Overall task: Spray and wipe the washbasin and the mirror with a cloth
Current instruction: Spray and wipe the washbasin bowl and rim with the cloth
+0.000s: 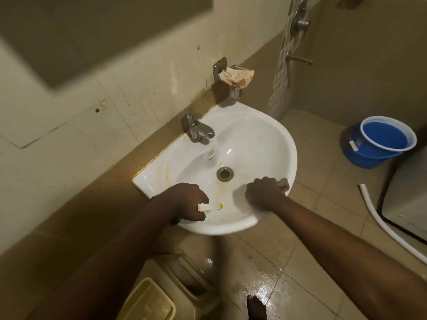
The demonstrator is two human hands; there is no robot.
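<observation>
- Nearest the camera, the left hand (184,200) curls its fingers round a small white spray nozzle with a yellow tip (209,206), aimed into the white ceramic washbasin (265,144).
- Right hand (265,192) grips a bunched tan cloth (283,184) against the basin's front rim.
- Brown stains near the round metal drain (224,173) suggest wiping is barely under way; the mirror (27,31) looks untouched.
- Round blue plastic bucket (383,142) on the floor; whether it holds water I cannot tell.

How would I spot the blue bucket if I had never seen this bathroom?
Start at the white washbasin on the wall and look right, across the tiled floor. The blue bucket stands there near the corner. It is the only bright blue thing, round with a pale rim.
</observation>
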